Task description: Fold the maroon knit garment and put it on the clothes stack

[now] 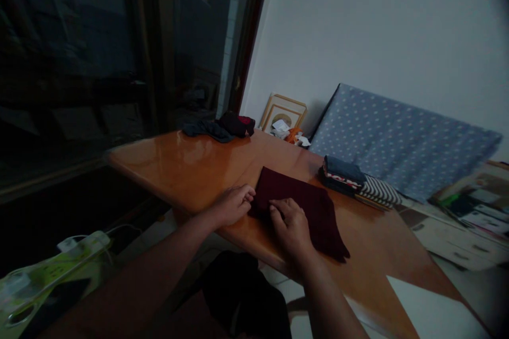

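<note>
A dark maroon garment (302, 196) lies folded and flat on the brown wooden table (159, 161), near its front edge. My left hand (237, 202) is at the garment's left edge, its fingers curled together against the cloth; whether cloth is pinched between them is too dark to tell. Over the garment's front left part rests my right hand (292, 222), palm down, with bent fingers touching the cloth and the thumb a little apart from them.
Folded clothes (344, 172) and a striped cloth (379, 190) lie at the table's right back edge. Crumpled dark clothes (234, 124) are at the far end. A white sheet (433, 310) lies at the near right. Behind stands a blue dotted cover (389, 137).
</note>
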The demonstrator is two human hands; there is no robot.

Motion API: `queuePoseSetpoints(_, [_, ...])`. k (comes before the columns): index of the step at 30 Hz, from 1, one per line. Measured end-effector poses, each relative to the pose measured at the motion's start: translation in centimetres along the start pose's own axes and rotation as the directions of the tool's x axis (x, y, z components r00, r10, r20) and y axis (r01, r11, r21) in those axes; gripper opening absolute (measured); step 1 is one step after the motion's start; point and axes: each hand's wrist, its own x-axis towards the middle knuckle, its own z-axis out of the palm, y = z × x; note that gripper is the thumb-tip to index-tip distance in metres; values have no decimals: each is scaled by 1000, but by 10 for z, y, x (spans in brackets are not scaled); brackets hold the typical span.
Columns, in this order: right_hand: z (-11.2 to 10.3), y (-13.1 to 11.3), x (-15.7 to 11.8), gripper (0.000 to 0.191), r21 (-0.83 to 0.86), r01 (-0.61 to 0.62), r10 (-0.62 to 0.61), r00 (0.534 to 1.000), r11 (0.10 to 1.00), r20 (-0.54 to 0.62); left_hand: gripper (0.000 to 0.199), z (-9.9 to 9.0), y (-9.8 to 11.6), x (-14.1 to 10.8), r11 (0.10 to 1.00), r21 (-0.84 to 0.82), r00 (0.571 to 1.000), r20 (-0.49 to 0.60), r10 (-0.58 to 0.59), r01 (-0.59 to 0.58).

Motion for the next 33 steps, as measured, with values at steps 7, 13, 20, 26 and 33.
queuePoseSetpoints(7, [9, -17, 4, 22, -175, 18, -9, 999, 984, 49, 39, 0, -2, 1, 999, 41, 1000, -7, 15, -15])
queuePoseSetpoints(13, [13, -30, 7, 21, -208, -37, 42, 999, 977, 17, 43, -3, 1, 1, 997, 69, 999, 18, 44, -46])
queuePoseSetpoints(20, [13, -39, -6, 24, -237, -61, 73, 996, 969, 42, 30, -5, 5, 9, 995, 34, 994, 64, 91, -93])
queuePoseSetpoints(26, [6, -36, -17, 24, -134, -59, 64, 997, 989, 34, 36, 0, 6, 15, 996, 18, 993, 80, 84, -86])
queuePoseSetpoints(33, [-30, 26, -52, 31, 37, -241, 242, 935, 970, -258, 46, 3, 1, 15, 986, 127, 992, 79, 101, -111])
